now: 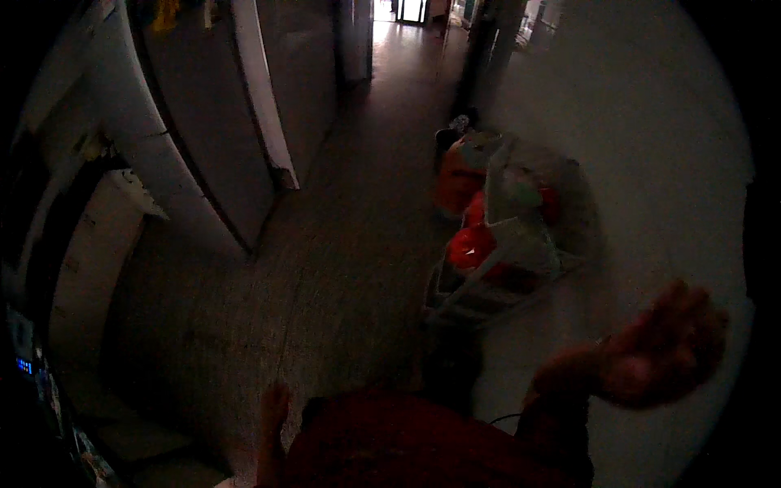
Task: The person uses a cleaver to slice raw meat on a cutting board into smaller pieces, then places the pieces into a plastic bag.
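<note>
My right hand (pixel 667 350) is raised at the right, in front of or close to the pale wall; whether it touches the wall I cannot tell. Its fingers are dark and smeared, and no held thing shows in it. Low and left of my dark red top (pixel 374 439), my left hand (pixel 276 400) hangs at my side, small and dim, its fingers not readable. Ahead of the right hand stands a rack of pale baskets (pixel 504 301) against the wall, with a shiny red thing (pixel 472 247) and orange-red things (pixel 457 183) in it.
A dim corridor floor (pixel 350 228) runs ahead to a bright doorway (pixel 399 11). Pale cabinets or door panels (pixel 203 114) line the left side. A small blue-lit display (pixel 24 366) glows at the far left edge. The pale wall (pixel 651 163) bounds the right.
</note>
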`<state>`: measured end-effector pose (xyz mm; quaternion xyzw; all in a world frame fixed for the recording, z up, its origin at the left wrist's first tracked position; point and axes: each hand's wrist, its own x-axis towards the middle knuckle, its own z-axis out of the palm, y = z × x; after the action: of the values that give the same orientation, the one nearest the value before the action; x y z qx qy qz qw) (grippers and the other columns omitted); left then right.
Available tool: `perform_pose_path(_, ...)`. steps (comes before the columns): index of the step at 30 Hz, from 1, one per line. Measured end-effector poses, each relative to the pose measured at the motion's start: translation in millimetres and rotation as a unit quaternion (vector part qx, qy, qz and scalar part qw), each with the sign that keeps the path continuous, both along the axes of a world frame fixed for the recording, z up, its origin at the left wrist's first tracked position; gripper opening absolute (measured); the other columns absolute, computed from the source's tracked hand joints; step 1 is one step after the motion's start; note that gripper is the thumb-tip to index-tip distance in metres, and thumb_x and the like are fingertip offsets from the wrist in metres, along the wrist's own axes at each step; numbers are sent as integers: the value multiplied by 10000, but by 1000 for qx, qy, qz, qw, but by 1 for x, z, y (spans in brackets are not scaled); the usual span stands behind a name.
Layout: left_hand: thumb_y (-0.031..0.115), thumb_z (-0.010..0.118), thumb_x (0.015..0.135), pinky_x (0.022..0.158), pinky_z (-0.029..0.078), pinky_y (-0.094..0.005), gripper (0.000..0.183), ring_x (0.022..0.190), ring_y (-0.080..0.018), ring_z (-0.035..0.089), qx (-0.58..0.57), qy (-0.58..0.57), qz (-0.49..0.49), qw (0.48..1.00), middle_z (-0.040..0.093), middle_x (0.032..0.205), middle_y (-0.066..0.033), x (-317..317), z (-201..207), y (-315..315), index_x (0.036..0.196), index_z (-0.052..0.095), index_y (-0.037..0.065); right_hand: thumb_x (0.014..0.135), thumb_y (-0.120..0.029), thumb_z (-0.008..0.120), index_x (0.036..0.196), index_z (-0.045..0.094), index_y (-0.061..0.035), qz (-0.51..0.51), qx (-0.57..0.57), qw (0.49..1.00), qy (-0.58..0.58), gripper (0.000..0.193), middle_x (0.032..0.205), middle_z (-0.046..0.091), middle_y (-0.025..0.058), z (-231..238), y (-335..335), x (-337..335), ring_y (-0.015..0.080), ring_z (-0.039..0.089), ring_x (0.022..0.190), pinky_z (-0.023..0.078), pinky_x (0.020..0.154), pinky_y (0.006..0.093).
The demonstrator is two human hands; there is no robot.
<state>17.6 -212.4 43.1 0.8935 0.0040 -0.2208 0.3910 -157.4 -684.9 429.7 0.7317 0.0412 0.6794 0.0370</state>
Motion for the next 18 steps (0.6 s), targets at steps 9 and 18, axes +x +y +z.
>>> perform_pose_path(9, 291, 576, 919, 715, 484, -356, 315, 802, -182, 601, -73, 38, 65, 994, 656, 885, -90, -30, -34, 25, 1008, 629, -6, 938, -160, 577, 1017, 630, 26, 45, -122, 991, -24, 210, 965, 625, 158, 21, 37, 23, 239, 576, 853, 509, 734, 334)
perform_pose_path(18, 242, 608, 904, 768, 506, -369, 269, 885, -234, 658, -52, 10, 181, 982, 684, 943, -135, -71, -44, 49, 1063, 660, 31, 935, -164, 569, 1016, 633, 28, 157, -136, 977, -44, 218, 947, 628, 161, 23, 72, 83, 248, 581, 839, 507, 728, 346)
